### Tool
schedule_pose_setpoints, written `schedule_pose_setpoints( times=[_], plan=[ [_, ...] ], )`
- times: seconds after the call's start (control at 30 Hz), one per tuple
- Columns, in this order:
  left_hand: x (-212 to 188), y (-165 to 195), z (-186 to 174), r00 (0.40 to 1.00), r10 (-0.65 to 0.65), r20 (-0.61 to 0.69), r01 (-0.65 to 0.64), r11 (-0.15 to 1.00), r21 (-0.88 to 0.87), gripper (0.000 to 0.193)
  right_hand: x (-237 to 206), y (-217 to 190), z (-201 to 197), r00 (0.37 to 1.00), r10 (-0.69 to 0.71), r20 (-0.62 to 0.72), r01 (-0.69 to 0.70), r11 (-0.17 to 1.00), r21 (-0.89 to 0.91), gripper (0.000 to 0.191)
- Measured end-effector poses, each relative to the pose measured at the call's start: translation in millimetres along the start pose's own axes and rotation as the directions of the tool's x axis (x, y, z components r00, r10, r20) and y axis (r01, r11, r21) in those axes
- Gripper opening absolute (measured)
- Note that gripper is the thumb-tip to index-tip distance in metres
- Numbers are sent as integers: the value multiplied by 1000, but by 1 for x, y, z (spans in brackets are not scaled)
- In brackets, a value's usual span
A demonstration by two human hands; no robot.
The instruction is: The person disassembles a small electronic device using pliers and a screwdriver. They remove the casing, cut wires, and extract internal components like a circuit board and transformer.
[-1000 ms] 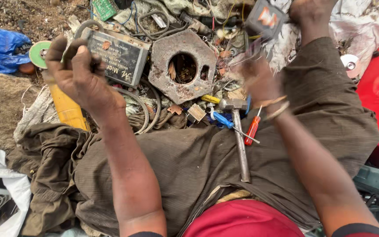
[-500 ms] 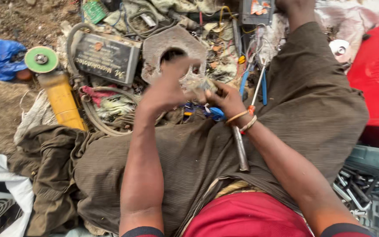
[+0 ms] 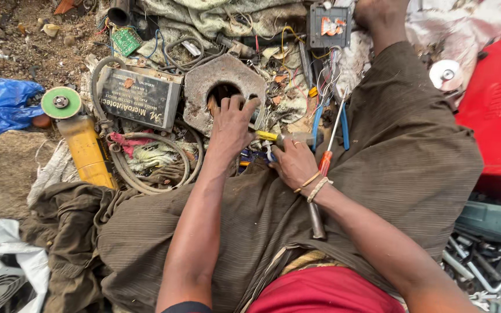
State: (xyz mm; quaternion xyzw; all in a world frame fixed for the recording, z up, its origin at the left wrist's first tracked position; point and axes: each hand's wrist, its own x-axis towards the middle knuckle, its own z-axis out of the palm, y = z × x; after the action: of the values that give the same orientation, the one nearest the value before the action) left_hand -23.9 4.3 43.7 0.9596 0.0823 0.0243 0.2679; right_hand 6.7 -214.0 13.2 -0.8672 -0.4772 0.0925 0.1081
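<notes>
My left hand (image 3: 232, 124) reaches forward with its fingers hooked over the rim of the hole in a rusty hexagonal metal plate (image 3: 204, 81). Close beside it, my right hand (image 3: 294, 163) rests at the edge of my brown-trousered lap with its fingers curled among small tools. A yellow-handled tool (image 3: 266, 135) lies between the two hands, and I cannot make out whether the right hand grips it. A red-handled screwdriver (image 3: 326, 157) and blue-handled pliers (image 3: 318, 124) lie right of the hand. A metal-handled hammer (image 3: 316, 220) lies on my lap under the right wrist.
Left of the plate stand a black battery (image 3: 140, 95) and a yellow angle grinder (image 3: 88, 153) with a green disc, amid hoses and wires. A blue bag (image 3: 1, 107) lies far left, a red container (image 3: 500, 116) right, and a box of bolts (image 3: 482, 261) bottom right.
My left hand came off the battery at the left, met the right hand at the middle, and now sits on the plate's hole. The right hand dropped nearer my lap.
</notes>
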Motion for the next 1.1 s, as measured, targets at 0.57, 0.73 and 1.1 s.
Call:
schedule_pose_setpoints(
  times=[0.57, 0.73, 1.1],
  plan=[
    [-3, -3, -8, 892, -303, 335, 315, 949, 19, 86, -8, 50, -120, 880, 474, -38, -355, 709, 609, 47],
    [-1, -3, 1, 941, -245, 235, 257, 966, -22, 71, -21, 73, -104, 796, 597, 101, -88, -51, 995, 25],
    [-6, -29, 20, 994, -83, 67, 96, 973, -212, 59, -21, 92, -38, 812, 467, 350, -183, -366, 912, 25]
  ],
)
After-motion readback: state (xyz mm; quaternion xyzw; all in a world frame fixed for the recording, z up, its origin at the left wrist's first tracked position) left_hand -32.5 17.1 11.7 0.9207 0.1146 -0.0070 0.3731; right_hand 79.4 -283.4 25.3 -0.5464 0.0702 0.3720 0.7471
